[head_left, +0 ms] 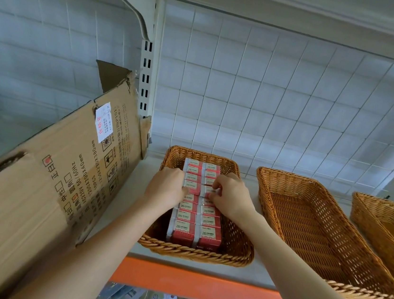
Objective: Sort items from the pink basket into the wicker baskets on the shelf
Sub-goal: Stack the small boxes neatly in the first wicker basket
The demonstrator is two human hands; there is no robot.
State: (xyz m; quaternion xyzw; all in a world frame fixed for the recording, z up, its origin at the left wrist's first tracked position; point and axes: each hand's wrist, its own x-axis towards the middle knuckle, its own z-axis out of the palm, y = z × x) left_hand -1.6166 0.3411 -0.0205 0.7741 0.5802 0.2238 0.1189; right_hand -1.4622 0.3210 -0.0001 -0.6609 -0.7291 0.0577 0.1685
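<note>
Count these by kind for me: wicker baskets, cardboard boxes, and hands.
Wicker baskets: 3, left, middle, right
Cardboard box: 1
Hands: 2, left hand and right hand
Total: 6

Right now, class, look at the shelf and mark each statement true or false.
1. The left hand and the right hand both reach into the left basket. True.
2. The red boxes lie in the middle basket. False: they lie in the left basket.
3. The red boxes lie in two rows. True.
4. The cardboard box stands right of the baskets. False: it stands left of them.
</note>
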